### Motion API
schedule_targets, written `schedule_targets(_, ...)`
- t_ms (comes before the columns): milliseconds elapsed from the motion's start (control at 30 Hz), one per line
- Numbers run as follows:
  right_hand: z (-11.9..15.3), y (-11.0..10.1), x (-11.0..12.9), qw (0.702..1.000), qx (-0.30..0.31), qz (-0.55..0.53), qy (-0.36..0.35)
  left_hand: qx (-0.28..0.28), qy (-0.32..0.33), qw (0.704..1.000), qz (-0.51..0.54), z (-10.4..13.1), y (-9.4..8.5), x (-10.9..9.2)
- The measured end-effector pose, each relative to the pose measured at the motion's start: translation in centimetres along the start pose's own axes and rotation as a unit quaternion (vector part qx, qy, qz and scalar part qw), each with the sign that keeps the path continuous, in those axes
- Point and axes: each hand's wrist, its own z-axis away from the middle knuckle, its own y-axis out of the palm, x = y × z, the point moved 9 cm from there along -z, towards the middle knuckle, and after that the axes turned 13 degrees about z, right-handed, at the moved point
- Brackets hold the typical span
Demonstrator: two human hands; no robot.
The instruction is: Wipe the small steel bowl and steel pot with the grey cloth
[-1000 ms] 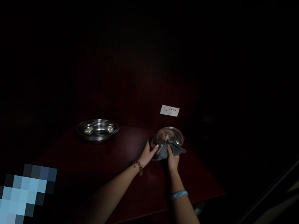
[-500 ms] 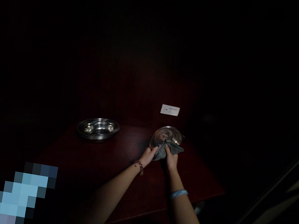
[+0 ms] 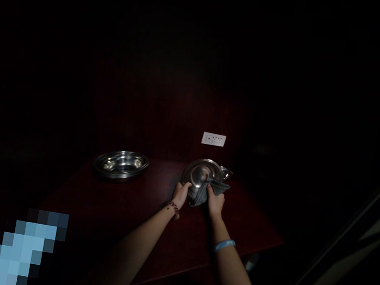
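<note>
1. In the head view, the work in hand is judged to be partway through: a grey cloth (image 3: 199, 195) is held against the near side of a metal basin (image 3: 202, 171), and neither has been set down.
2. The basin is gripped at its near left rim by the left hand (image 3: 180, 195), the thumb being laid over the edge; the fingers beneath are hidden.
3. The cloth is gripped by the right hand (image 3: 215, 202), with a loose corner spread out to the right.
4. The basin is held tilted over the far part of the dark red tabletop (image 3: 150, 226), below a white socket plate (image 3: 214, 139); whether its lower edge is rested on the wood cannot be told.
5. What is left can only be partly judged: a shallow metal dish (image 3: 121, 164) is seen well apart on the left, and a small metal vessel (image 3: 227, 173) is partly hidden behind the basin. Whether either has been dealt with cannot be told.
6. The basin is seen as round and silvery, with ring-shaped contours and dull reflections; in such dim light, any marks or moisture cannot be made out.
</note>
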Motion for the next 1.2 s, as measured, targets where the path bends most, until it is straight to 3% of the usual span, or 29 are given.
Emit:
schedule_targets(200,-0.3,-0.2,-0.6,1.0,-0.016,-0.003,0.006,0.093,0.052,0.993,0.048,1.0,2.1,-1.2)
schedule_targets(333,-0.8,0.0,-1.5,0.999,-0.02,-0.017,0.019,0.122,0.071,0.989,0.053,1.4,2.9,-1.3)
schedule_targets(567,-1.5,1.2,-2.5,0.999,0.009,-0.048,0.02,0.204,0.065,0.977,0.022,2.6,4.6,-1.2)
schedule_targets(833,-1.1,0.9,-2.0,0.999,0.003,-0.05,0.012,0.185,0.056,0.981,-0.004,2.6,4.1,-1.5)
schedule_targets(1200,-0.3,-1.1,-1.1,0.998,-0.04,0.026,0.033,0.141,0.001,0.99,0.026,2.0,3.5,-0.5)
